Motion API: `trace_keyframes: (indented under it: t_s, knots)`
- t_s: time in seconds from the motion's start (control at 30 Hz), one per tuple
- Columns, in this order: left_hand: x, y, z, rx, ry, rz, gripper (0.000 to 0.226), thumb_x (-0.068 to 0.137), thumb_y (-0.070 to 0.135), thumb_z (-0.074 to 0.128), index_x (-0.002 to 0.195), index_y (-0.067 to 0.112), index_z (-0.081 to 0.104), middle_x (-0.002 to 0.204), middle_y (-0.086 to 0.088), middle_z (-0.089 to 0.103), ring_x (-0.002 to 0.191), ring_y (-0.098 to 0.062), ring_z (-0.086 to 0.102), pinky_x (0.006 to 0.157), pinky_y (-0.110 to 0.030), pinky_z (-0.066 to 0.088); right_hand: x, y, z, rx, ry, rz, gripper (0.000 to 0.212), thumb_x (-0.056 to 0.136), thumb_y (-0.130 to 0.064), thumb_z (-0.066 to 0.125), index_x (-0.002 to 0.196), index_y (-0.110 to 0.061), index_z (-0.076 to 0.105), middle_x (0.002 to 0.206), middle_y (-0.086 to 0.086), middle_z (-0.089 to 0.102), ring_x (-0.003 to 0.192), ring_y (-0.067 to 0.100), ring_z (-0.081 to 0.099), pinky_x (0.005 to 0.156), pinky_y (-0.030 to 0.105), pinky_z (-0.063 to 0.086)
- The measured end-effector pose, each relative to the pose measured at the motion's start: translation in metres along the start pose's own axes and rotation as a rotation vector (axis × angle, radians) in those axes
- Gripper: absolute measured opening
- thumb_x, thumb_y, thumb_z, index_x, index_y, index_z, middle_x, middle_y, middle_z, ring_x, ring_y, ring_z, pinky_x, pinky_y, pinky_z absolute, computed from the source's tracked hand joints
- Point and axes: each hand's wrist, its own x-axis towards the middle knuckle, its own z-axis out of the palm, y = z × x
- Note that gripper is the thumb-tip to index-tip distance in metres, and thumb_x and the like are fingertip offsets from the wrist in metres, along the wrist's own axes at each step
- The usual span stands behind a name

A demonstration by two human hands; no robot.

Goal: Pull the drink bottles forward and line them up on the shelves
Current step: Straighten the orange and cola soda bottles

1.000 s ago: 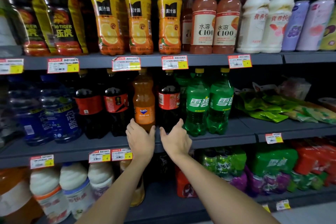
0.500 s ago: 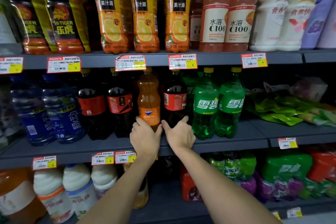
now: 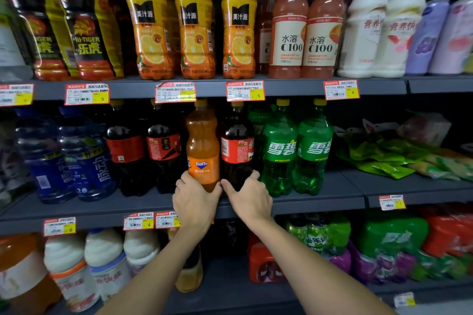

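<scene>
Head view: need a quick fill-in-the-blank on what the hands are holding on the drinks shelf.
1. The orange bottle whose base the left hand grips is labelled ____.
2. The right hand grips the base of a dark cola bottle whose label is ____.
3. The two green bottles just right of the cola have caps coloured ____.

Missing words: Fanta; red; yellow.

Fanta bottle: standing on the middle shelf, just left of the cola bottle.
Sprite bottles: standing right of the cola bottle.
Left hand: gripping the Fanta bottle's base from the front.
Right hand: gripping the cola bottle's base.
</scene>
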Motion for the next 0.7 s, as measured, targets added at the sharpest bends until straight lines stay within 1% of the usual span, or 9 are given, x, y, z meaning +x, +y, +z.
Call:
trace_keyframes:
  t_s: [0.17, 0.23, 0.3, 0.4, 0.47, 0.5, 0.6, 0.63, 0.7]
  knots:
    - [-0.002, -0.007, -0.013, 0.052, -0.031, 0.063, 0.08, 0.076, 0.058, 0.076, 0.129, 0.005, 0.048, 0.12, -0.014, 0.061, 0.111, -0.032, 0.059, 0.091, -0.043, 0.049, -0.004, 0.009, -0.006, -0.053, -0.004, -0.083, 0.068, 0.088, -0.065, 0.048, 0.13, -0.012, 0.043, 0.104, 0.007, 0.07, 0.096, 0.031, 0.069, 0.077, 0.038, 0.05]
    - [-0.001, -0.01, -0.016, -0.031, -0.069, 0.099, 0.074, 0.08, 0.052, 0.076, 0.133, 0.01, 0.047, 0.124, -0.01, 0.06, 0.114, -0.027, 0.058, 0.095, -0.042, 0.05, -0.005, 0.01, -0.008, -0.049, 0.014, -0.107, 0.06, 0.089, -0.063, 0.051, 0.12, -0.013, 0.045, 0.1, 0.006, 0.07, 0.094, 0.029, 0.069, 0.073, 0.037, 0.048]
    - [-0.003, -0.011, -0.017, -0.131, -0.105, 0.12, 0.069, 0.083, 0.044, 0.076, 0.136, 0.014, 0.044, 0.126, -0.006, 0.058, 0.115, -0.024, 0.057, 0.094, -0.04, 0.05, -0.006, 0.008, -0.012, -0.039, 0.021, -0.115, 0.054, 0.087, -0.065, 0.055, 0.107, -0.017, 0.039, 0.097, 0.005, 0.07, 0.092, 0.028, 0.07, 0.067, 0.034, 0.042]
    - [-0.004, -0.013, -0.016, -0.167, -0.103, 0.117, 0.07, 0.084, 0.04, 0.076, 0.139, 0.013, 0.041, 0.128, -0.007, 0.057, 0.118, -0.024, 0.055, 0.097, -0.042, 0.05, -0.01, 0.011, -0.015, 0.0, 0.006, -0.112, 0.056, 0.084, -0.067, 0.058, 0.101, -0.022, 0.029, 0.098, 0.004, 0.069, 0.093, 0.027, 0.069, 0.066, 0.032, 0.041]
    - [-0.002, -0.013, -0.014, -0.163, -0.093, 0.102, 0.073, 0.083, 0.039, 0.077, 0.14, 0.011, 0.041, 0.128, -0.007, 0.056, 0.12, -0.024, 0.053, 0.099, -0.043, 0.049, -0.012, 0.014, -0.014, 0.054, -0.006, -0.092, 0.056, 0.084, -0.068, 0.057, 0.107, -0.023, 0.033, 0.102, 0.002, 0.068, 0.096, 0.026, 0.069, 0.069, 0.034, 0.048]
    - [-0.002, -0.013, -0.013, -0.161, -0.091, 0.095, 0.075, 0.082, 0.04, 0.078, 0.141, 0.011, 0.041, 0.129, -0.008, 0.055, 0.121, -0.024, 0.052, 0.099, -0.042, 0.048, -0.012, 0.014, -0.014, 0.079, -0.011, -0.072, 0.059, 0.083, -0.068, 0.057, 0.115, -0.022, 0.037, 0.105, 0.002, 0.068, 0.098, 0.026, 0.068, 0.074, 0.035, 0.052]
    - [0.002, -0.014, -0.012, -0.148, -0.098, 0.078, 0.083, 0.08, 0.042, 0.079, 0.143, 0.009, 0.038, 0.129, -0.01, 0.053, 0.123, -0.025, 0.049, 0.098, -0.041, 0.047, -0.006, 0.01, -0.011, 0.111, -0.046, -0.029, 0.082, 0.083, -0.066, 0.059, 0.143, -0.018, 0.03, 0.116, 0.004, 0.068, 0.106, 0.027, 0.066, 0.083, 0.037, 0.052]
    - [0.002, -0.015, -0.012, -0.138, -0.097, 0.077, 0.083, 0.079, 0.044, 0.08, 0.143, 0.009, 0.038, 0.128, -0.01, 0.053, 0.122, -0.026, 0.049, 0.096, -0.04, 0.047, -0.004, 0.008, -0.01, 0.108, -0.071, -0.027, 0.085, 0.083, -0.065, 0.059, 0.146, -0.017, 0.028, 0.118, 0.005, 0.067, 0.108, 0.028, 0.065, 0.084, 0.038, 0.051]
    - [0.002, -0.013, -0.01, -0.107, -0.086, 0.07, 0.08, 0.078, 0.046, 0.08, 0.138, 0.009, 0.041, 0.124, -0.011, 0.052, 0.117, -0.026, 0.049, 0.092, -0.039, 0.047, -0.003, 0.003, -0.007, 0.096, -0.098, -0.032, 0.08, 0.086, -0.062, 0.059, 0.144, -0.015, 0.031, 0.116, 0.006, 0.067, 0.11, 0.029, 0.064, 0.085, 0.039, 0.05]
